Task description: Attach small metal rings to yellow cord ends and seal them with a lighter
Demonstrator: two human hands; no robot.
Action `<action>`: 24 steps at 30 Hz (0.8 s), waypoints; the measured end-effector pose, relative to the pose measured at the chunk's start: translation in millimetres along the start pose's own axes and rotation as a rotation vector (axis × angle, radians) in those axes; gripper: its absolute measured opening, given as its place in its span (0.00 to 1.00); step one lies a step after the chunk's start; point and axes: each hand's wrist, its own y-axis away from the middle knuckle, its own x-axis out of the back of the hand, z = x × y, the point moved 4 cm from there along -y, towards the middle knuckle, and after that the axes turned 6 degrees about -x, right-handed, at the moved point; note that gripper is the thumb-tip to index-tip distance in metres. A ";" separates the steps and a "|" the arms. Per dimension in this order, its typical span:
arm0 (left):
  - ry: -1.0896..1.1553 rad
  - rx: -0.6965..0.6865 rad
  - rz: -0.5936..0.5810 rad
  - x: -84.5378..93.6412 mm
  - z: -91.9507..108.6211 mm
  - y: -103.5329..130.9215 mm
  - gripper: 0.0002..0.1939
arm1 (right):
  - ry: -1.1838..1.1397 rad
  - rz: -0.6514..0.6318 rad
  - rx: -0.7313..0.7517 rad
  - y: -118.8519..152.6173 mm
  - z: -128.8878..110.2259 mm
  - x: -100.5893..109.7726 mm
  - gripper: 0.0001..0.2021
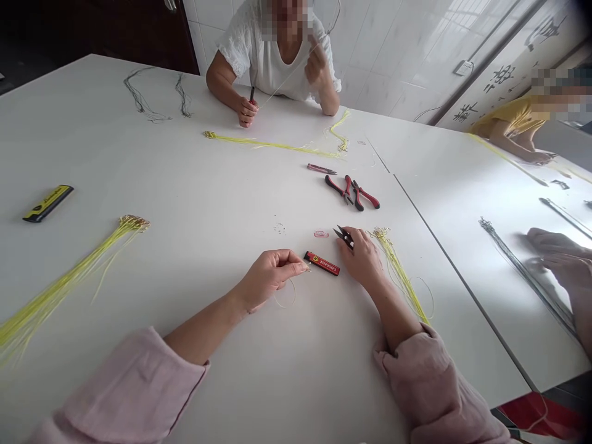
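Observation:
My left hand (272, 277) is closed in a pinch on one end of a thin yellow cord (295, 293), which loops down below my fingers. A small bit, too tiny to make out, shows at the fingertips. My right hand (362, 259) holds black thread snips (343, 237) close to the tabletop, their blades apart and pointing up and left. Between my hands lies a red and black lighter (322, 263) with white lettering. Just right of my right hand is a bundle of yellow cords (401, 274) with metal hooks at its far end.
Two red-and-black pliers (340, 190) and red snips (321, 169) lie ahead on the white table (194, 203). To the left are a yellow-black lighter (49, 203) and a yellow cord bundle (92, 259). Co-workers sit opposite and right; a hand (562, 259) rests near grey cords (527, 277).

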 end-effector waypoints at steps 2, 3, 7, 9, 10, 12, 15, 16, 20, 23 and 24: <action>0.010 0.006 0.008 0.8 -0.7 0.2 0.11 | 0.063 0.024 0.060 -2.0 3.1 -4.7 0.17; 0.014 0.013 0.008 1.1 -1.0 0.3 0.11 | 0.083 0.044 0.086 -2.1 3.7 -5.9 0.16; 0.040 0.032 0.001 1.8 -2.1 -0.3 0.11 | 0.133 0.119 0.118 1.0 2.8 -3.5 0.16; 0.053 0.032 0.010 2.8 -2.9 -1.4 0.11 | 0.113 0.161 0.123 7.0 -2.7 2.1 0.17; 0.059 0.034 0.015 3.4 -3.5 -2.0 0.11 | 0.076 0.169 0.137 11.5 -7.4 4.9 0.16; 0.070 0.034 0.020 4.3 -4.6 -3.1 0.11 | -0.031 0.097 0.206 22.8 -20.7 6.4 0.14; 0.086 0.023 0.018 4.9 -5.1 -3.6 0.11 | -0.105 -0.092 0.356 39.4 -41.9 -0.5 0.11; 0.085 0.020 0.015 4.9 -4.9 -3.4 0.11 | -0.088 -0.120 0.388 42.8 -46.6 -3.4 0.09; 0.070 0.024 0.000 3.8 -3.8 -1.5 0.11 | -0.035 -0.085 0.375 42.5 -51.2 -9.8 0.05; 0.057 0.024 -0.004 3.3 -3.3 -1.2 0.11 | -0.222 -0.122 0.209 39.3 -47.6 -7.7 0.03; 0.050 0.019 -0.006 3.0 -3.0 -1.4 0.11 | -0.356 -0.174 0.133 39.7 -46.7 -7.1 0.03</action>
